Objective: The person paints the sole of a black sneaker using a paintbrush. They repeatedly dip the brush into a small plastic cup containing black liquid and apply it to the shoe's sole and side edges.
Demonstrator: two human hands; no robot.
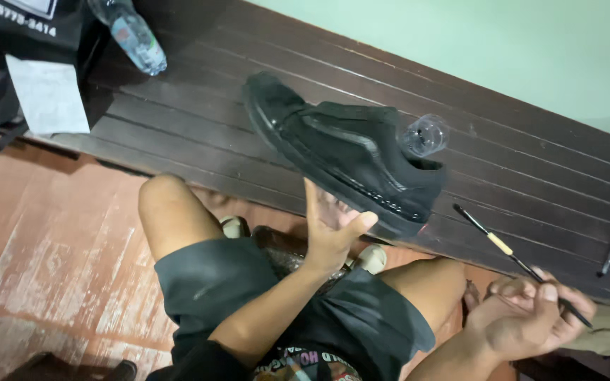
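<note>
Knees and dark shorts (248,289) are sitting closest to the lens, with the person's two hands working just above them. Left hand (330,229) is holding a black shoe (347,152) up from underneath, grip clasping the sole edge, thumb hooking over the rim. That shoe is hanging in the air over the dark slatted desk (517,169), not resting on it, long axis running diagonally from toe at upper left down to heel at lower right. Right hand (531,314) is sitting low and to the right, grip pinching a thin black brush (513,257) with a pale band, its far tip pointing up-left toward the heel. So the shoe is lying up and left of the brush hand. A clear little cup (425,134) is showing by the heel, and a plastic bottle (132,32) is lying further back.
</note>
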